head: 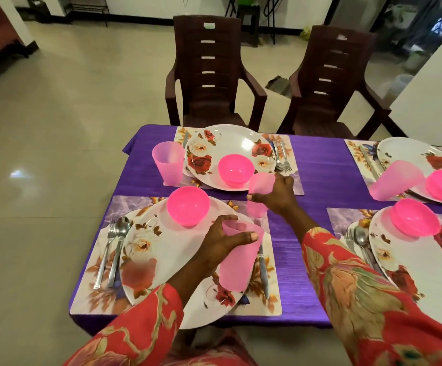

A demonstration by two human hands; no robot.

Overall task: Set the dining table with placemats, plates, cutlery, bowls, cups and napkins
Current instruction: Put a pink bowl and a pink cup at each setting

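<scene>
Two hands [222,241], four pink cups [168,163], four bowls [188,205], four plates [159,260].

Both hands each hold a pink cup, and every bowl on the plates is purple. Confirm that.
Not quite. The head view shows the left hand and right hand each holding a pink cup, but the bowls, like the near one, are pink; purple is the tablecloth.

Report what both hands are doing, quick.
Left hand: grips a pink cup above the near plate.
Right hand: grips another cup, by the far placemat.
</scene>
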